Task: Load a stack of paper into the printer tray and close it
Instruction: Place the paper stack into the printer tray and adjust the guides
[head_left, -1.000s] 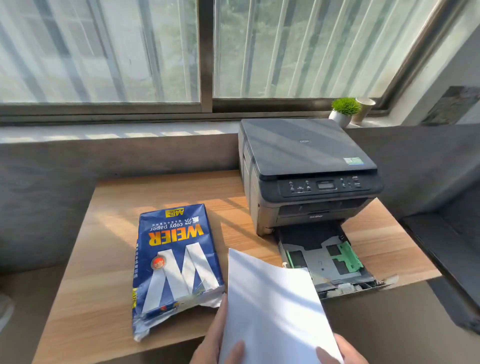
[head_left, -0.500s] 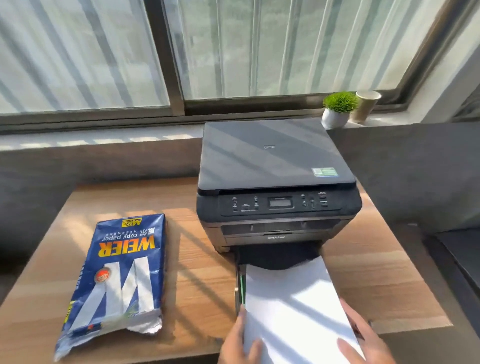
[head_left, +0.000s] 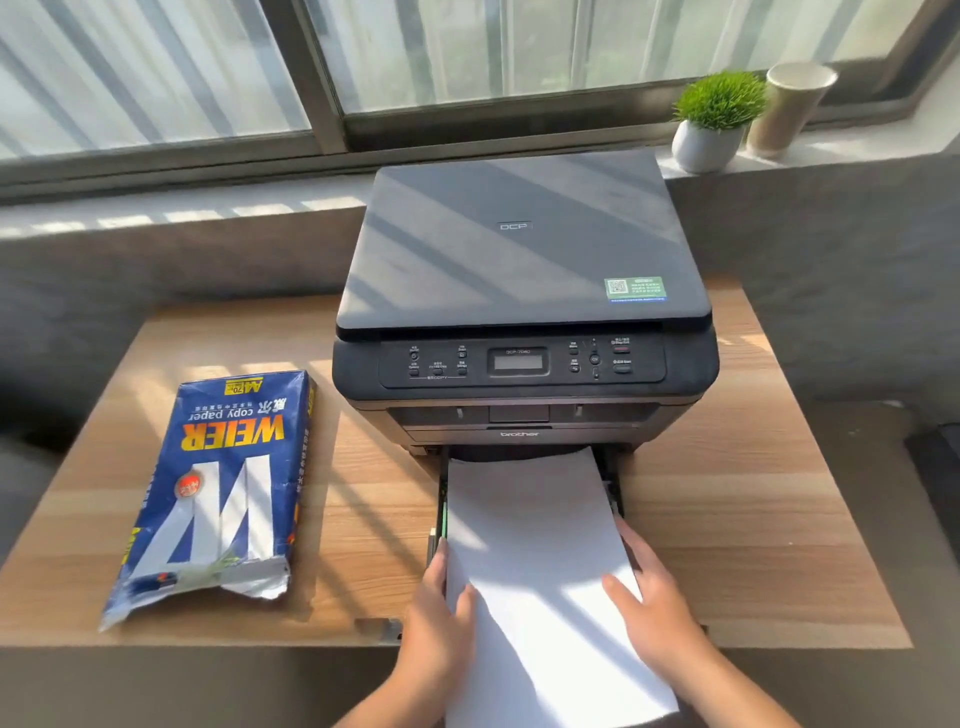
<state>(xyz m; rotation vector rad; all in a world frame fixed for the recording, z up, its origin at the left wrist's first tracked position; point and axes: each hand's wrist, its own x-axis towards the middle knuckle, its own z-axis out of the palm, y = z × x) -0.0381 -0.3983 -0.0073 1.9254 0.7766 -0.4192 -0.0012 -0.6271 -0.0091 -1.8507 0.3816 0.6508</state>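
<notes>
A dark grey printer (head_left: 524, 291) stands on the wooden table (head_left: 727, 519). Its paper tray (head_left: 440, 512) is pulled out toward me, mostly hidden under a white stack of paper (head_left: 535, 545). The stack's far end reaches into the printer's slot. My left hand (head_left: 441, 618) grips the stack's left edge, thumb on top. My right hand (head_left: 654, 597) holds the right edge, fingers spread over the sheets. The near end of the stack overhangs the table's front edge.
A torn-open blue ream wrapper (head_left: 223, 483) lies on the table left of the printer. On the window sill behind stand a small potted plant (head_left: 714, 119) and a beige cup (head_left: 789, 106). A grey low wall runs behind the table.
The stack went from held up in front of me to lying over the pulled-out tray, and slid farther toward the printer. My view shifted to face the printer head-on and closer.
</notes>
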